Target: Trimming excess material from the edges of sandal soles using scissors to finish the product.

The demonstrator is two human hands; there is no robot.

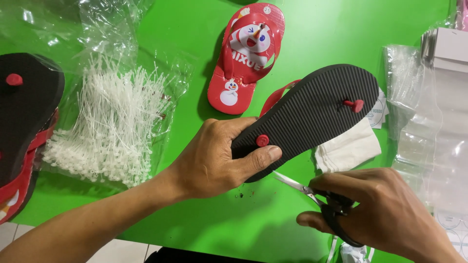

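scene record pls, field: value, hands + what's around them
surface: green table
left hand: grips heel end of upturned black-soled flip-flop, thumb beside a red strap plug
right hand: holds scissors, blades pointing toward the sole's heel edge
toe plug: red, sticking out of the sole
second flip-flop: red, face up, apart from the hands
plastic fasteners: white heap on clear bag, left
white cloth: under the held sole
debris: small red bits on the table below left hand
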